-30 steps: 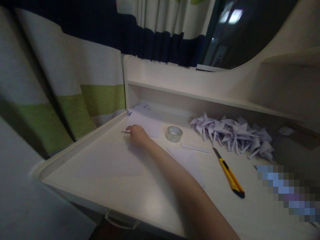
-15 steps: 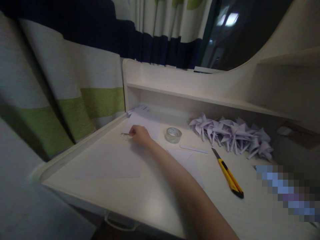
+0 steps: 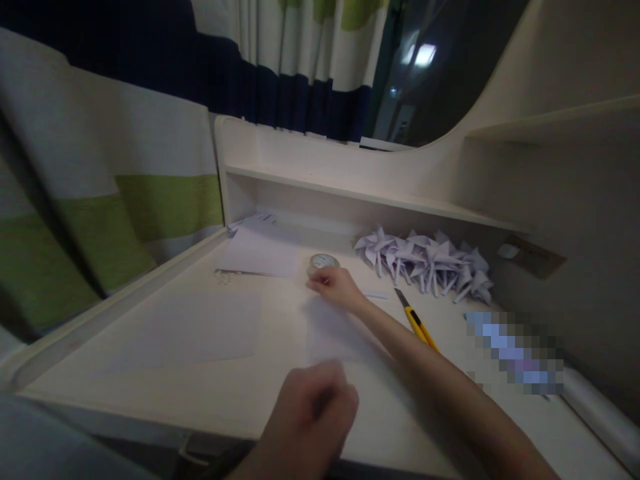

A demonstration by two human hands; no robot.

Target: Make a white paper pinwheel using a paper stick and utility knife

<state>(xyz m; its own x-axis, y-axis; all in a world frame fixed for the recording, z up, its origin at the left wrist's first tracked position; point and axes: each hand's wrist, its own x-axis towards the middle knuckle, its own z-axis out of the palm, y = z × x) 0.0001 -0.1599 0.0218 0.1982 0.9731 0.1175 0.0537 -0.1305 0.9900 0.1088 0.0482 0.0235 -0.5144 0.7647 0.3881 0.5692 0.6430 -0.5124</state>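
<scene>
My right hand [image 3: 337, 288] is over the middle of the desk, thumb and fingertips pinched together; what they hold, if anything, is too small to make out. It covers the near edge of a clear tape roll [image 3: 323, 259]. Below it lies a white paper square [image 3: 327, 340], partly behind my arm. My left hand [image 3: 313, 417] hovers closer to me at the desk's front, slightly blurred, with curled fingers and no object showing in them. A thin white paper stick [image 3: 375, 295] and a yellow utility knife [image 3: 419, 327] with its blade out lie right of my right hand.
Several white paper pinwheels [image 3: 433, 257] lie in a row at the back right. A paper stack [image 3: 265, 248] and small pale bits [image 3: 227, 277] are back left. A large sheet [image 3: 185, 330] lies front left. A shelf [image 3: 350, 190] runs along the back.
My right hand has moved right, from the small pale bits by the paper stack to beside the tape roll. My left hand has come into view. The view has turned slightly to the right.
</scene>
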